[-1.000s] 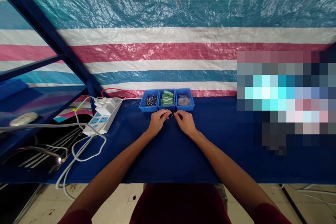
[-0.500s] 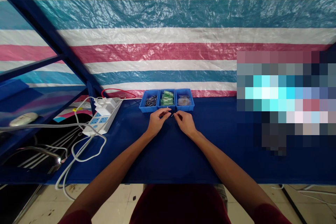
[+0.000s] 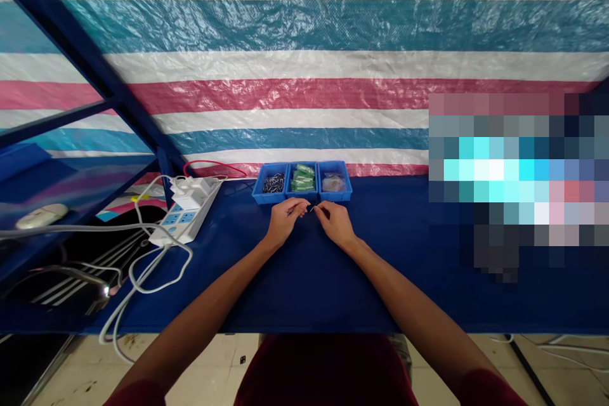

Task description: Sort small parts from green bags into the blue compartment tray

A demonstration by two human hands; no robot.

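My left hand [image 3: 285, 221] and my right hand [image 3: 337, 222] are held close together over the blue table, just in front of three small bins. Right thumb and index finger pinch a small dark, thin part with a pale end [image 3: 312, 207]. Left thumb and fingertips are pressed together, facing the right hand, and what they hold is too small to make out. Small black-and-silver parts [image 3: 274, 183] fill the left blue bin [image 3: 269, 198]. In the middle bin [image 3: 301, 194] lie green-and-white pieces [image 3: 303, 177]. Translucent pieces [image 3: 333, 183] lie in the right bin [image 3: 335, 195].
A white power strip [image 3: 185, 219] with plugged-in adapters and looping white cables [image 3: 134, 276] occupies the table's left side. Blue metal frame bars [image 3: 85, 44] rise at left. Striped plastic sheeting [image 3: 304, 25] hangs behind. The right side is pixelated.
My left fingers parted slightly half a second ago, showing a tiny pale tip, and are pressed together again now. My right hand stays nearly still with the thin part.
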